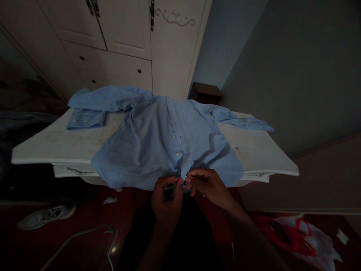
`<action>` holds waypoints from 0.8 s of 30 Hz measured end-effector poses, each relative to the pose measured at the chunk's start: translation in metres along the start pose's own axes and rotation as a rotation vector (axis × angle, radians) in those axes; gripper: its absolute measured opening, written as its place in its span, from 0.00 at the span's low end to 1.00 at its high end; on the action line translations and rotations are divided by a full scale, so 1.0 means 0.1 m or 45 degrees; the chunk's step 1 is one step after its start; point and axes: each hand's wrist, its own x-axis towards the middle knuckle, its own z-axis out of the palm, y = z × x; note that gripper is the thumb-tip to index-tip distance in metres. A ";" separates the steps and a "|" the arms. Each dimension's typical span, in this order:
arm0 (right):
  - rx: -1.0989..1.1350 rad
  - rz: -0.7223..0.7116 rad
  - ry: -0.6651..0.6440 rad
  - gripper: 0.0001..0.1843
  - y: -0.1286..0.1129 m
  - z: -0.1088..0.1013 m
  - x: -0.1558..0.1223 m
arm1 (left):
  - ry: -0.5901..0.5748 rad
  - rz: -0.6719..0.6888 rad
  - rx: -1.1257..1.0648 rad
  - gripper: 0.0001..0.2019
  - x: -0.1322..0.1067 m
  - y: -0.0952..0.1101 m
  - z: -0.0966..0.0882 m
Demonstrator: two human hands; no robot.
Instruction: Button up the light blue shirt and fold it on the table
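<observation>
A light blue button-up shirt (158, 135) lies spread face up on a white table (50, 145), sleeves stretched out to both sides. Its hem hangs over the near table edge. My left hand (166, 199) and my right hand (207, 185) meet at the bottom of the button placket. Both pinch the fabric there, fingertips close together around the lowest button.
A white wardrobe (126, 37) with drawers stands behind the table. A grey wall runs along the right. On the dark red floor lie a shoe (46, 216), a white cable (84, 233) and a red and white bag (299, 233). A small brown stand (205, 93) sits in the corner.
</observation>
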 end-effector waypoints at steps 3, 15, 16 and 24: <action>-0.031 -0.060 0.037 0.16 0.02 0.00 -0.02 | 0.016 -0.029 -0.023 0.07 -0.01 0.01 0.00; -0.211 -0.125 0.065 0.15 0.13 -0.05 -0.06 | -0.270 -0.348 0.041 0.08 0.05 0.03 -0.09; -0.282 -0.141 0.089 0.15 0.14 -0.04 -0.07 | -0.319 -0.386 0.037 0.08 0.05 0.03 -0.10; -0.482 -0.113 0.228 0.14 0.27 -0.08 -0.28 | -0.474 -0.637 -0.037 0.09 0.08 -0.03 -0.11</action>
